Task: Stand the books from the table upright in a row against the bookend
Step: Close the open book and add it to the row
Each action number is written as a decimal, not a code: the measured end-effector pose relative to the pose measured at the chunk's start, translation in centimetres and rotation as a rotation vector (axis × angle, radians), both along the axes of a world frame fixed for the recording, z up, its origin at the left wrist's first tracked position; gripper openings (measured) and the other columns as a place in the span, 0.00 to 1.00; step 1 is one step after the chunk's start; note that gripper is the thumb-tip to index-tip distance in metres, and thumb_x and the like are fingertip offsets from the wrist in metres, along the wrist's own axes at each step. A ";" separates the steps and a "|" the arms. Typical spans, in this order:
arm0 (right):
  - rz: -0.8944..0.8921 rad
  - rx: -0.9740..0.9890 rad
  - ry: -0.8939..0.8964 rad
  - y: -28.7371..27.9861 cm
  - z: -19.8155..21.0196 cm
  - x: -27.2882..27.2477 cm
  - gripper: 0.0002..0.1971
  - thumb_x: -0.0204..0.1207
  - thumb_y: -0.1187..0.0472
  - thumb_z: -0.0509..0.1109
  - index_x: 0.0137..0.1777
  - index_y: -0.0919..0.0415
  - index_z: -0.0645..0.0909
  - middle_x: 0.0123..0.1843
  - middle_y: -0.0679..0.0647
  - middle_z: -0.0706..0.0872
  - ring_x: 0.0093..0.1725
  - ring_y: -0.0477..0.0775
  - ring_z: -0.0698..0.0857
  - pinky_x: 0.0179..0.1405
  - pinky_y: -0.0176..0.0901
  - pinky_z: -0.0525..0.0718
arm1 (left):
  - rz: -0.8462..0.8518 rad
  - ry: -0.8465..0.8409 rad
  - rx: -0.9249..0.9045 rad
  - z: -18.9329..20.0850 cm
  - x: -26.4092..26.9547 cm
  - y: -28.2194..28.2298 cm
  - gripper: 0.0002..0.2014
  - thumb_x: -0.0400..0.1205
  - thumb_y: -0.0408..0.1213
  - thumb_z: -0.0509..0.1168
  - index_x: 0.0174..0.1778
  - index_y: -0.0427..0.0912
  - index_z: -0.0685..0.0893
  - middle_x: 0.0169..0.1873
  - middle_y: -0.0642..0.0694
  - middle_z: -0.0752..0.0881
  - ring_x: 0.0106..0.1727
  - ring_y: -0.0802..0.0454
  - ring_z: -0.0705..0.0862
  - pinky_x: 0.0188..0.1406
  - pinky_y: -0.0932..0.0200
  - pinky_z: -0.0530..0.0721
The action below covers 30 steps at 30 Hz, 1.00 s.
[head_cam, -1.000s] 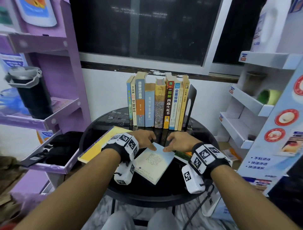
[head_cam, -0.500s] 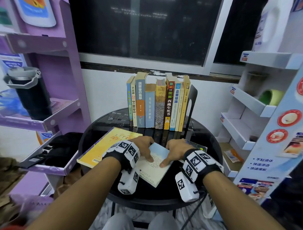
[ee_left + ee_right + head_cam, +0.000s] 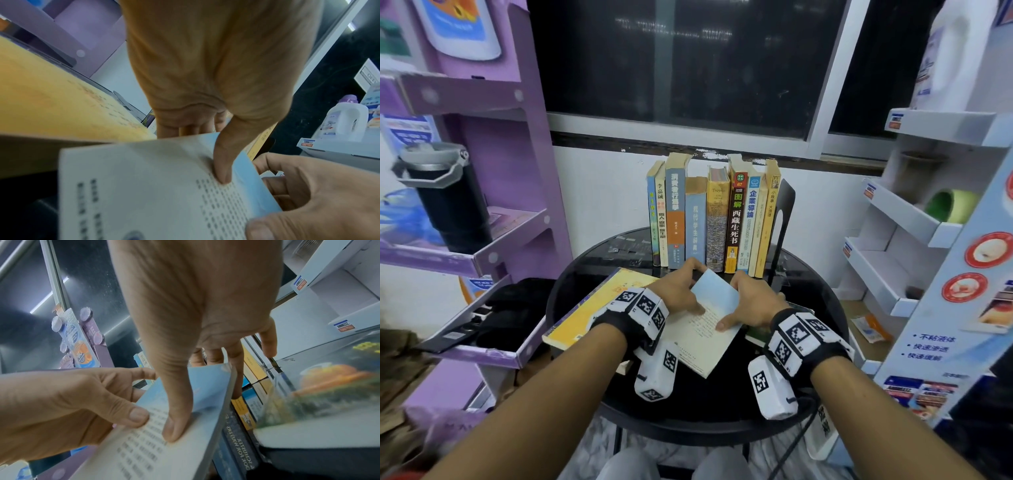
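A thin pale-blue and cream book (image 3: 707, 323) (image 3: 156, 191) (image 3: 174, 418) is tilted up off the round black table (image 3: 822, 308), far end raised. My left hand (image 3: 681, 291) (image 3: 218, 146) grips its left edge, thumb on the cover, fingers underneath. My right hand (image 3: 748, 301) (image 3: 185, 386) grips its right edge the same way. Several books (image 3: 714, 219) stand upright in a row at the back, against a black bookend (image 3: 784, 212) on their right. A large yellow book (image 3: 589, 308) (image 3: 51, 100) lies flat at the left. Another book (image 3: 320, 386) with a green and orange cover lies flat at the right.
A purple shelf unit (image 3: 482, 212) with a black flask (image 3: 445, 202) stands left of the table. White display shelves (image 3: 914, 219) stand at the right. A dark-spined book (image 3: 238, 449) lies under the held one. The wall and a dark window (image 3: 688, 61) are behind the row.
Both hands have taken hold of the thin book's sides and raised its far end off the table; a second ago they rested on its far edge while it lay flat.
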State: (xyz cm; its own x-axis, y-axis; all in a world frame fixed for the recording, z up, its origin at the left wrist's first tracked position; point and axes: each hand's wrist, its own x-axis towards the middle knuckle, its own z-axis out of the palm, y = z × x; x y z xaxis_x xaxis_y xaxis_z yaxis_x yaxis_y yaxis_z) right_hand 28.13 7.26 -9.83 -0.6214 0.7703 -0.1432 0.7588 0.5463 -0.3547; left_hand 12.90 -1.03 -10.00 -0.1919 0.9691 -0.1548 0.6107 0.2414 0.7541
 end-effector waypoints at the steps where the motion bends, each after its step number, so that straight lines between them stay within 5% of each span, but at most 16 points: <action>1: 0.007 -0.010 0.031 0.1 0.3 0.0 0.33 0.60 0.49 0.86 0.55 0.53 0.68 0.56 0.51 0.80 0.59 0.55 0.79 0.55 0.54 0.75 | 0.011 -0.045 0.011 0.3 -0.1 0.0 0.33 0.73 0.24 0.74 0.65 0.51 0.63 0.54 0.43 0.84 0.55 0.42 0.85 0.50 0.44 0.87; 4: 0.025 -0.004 0.122 0.3 1.1 0.1 0.29 0.62 0.53 0.85 0.54 0.55 0.69 0.54 0.52 0.80 0.54 0.54 0.79 0.46 0.47 0.80 | 0.043 -0.132 0.077 0.8 -0.4 0.0 0.34 0.73 0.21 0.73 0.69 0.48 0.65 0.51 0.43 0.88 0.54 0.42 0.87 0.46 0.47 0.87; 8: -0.019 0.107 0.261 0.8 1.6 0.1 0.24 0.66 0.53 0.83 0.57 0.56 0.75 0.60 0.55 0.82 0.57 0.56 0.81 0.58 0.54 0.83 | 0.125 -0.176 0.209 1.1 -0.5 0.0 0.31 0.72 0.21 0.74 0.68 0.45 0.73 0.57 0.44 0.87 0.57 0.43 0.86 0.53 0.41 0.86; 13: -0.172 0.332 0.480 1.0 2.0 0.2 0.25 0.69 0.53 0.80 0.62 0.58 0.75 0.63 0.57 0.77 0.63 0.58 0.77 0.62 0.51 0.79 | 0.211 -0.276 0.387 1.2 -0.5 0.2 0.25 0.75 0.20 0.70 0.61 0.45 0.70 0.55 0.42 0.83 0.53 0.45 0.84 0.41 0.51 0.87; 17: -0.115 0.197 0.529 0.6 2.9 -0.2 0.18 0.76 0.53 0.74 0.61 0.61 0.77 0.59 0.56 0.83 0.55 0.50 0.80 0.51 0.40 0.76 | 0.226 -0.318 0.447 1.1 -0.2 0.4 0.26 0.76 0.20 0.70 0.61 0.48 0.68 0.50 0.42 0.86 0.48 0.44 0.88 0.41 0.43 0.90; 22: -0.038 0.120 0.505 0.1 3.6 -0.5 0.25 0.80 0.50 0.70 0.71 0.63 0.75 0.68 0.56 0.82 0.66 0.54 0.81 0.62 0.42 0.78 | 0.129 -0.399 0.462 1.2 0.7 0.4 0.30 0.75 0.20 0.70 0.69 0.47 0.73 0.60 0.39 0.83 0.58 0.39 0.86 0.54 0.34 0.86; 26: 0.002 -0.037 0.561 0.0 4.0 0.0 0.29 0.77 0.50 0.73 0.75 0.59 0.73 0.72 0.52 0.80 0.67 0.52 0.81 0.63 0.55 0.85 | -0.004 -0.501 0.397 1.5 0.7 0.2 0.35 0.74 0.16 0.69 0.74 0.47 0.70 0.64 0.44 0.81 0.55 0.44 0.87 0.58 0.38 0.85; 30: 0.030 -0.165 0.576 -0.2 4.5 0.6 0.23 0.77 0.55 0.74 0.71 0.56 0.74 0.64 0.50 0.83 0.56 0.54 0.88 0.46 0.51 0.91 | -0.142 -0.509 0.344 1.9 0.8 0.1 0.39 0.73 0.12 0.68 0.73 0.54 0.72 0.68 0.52 0.78 0.59 0.48 0.87 0.49 0.50 0.88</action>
State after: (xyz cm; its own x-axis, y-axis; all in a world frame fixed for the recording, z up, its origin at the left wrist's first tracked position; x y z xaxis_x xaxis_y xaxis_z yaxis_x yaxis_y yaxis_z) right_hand 28.74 7.10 -5.29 -0.6559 0.7473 0.1067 0.4045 0.4673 -0.7861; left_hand 13.72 -0.95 -8.13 -0.0422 0.9904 0.1317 0.1630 -0.1232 0.9789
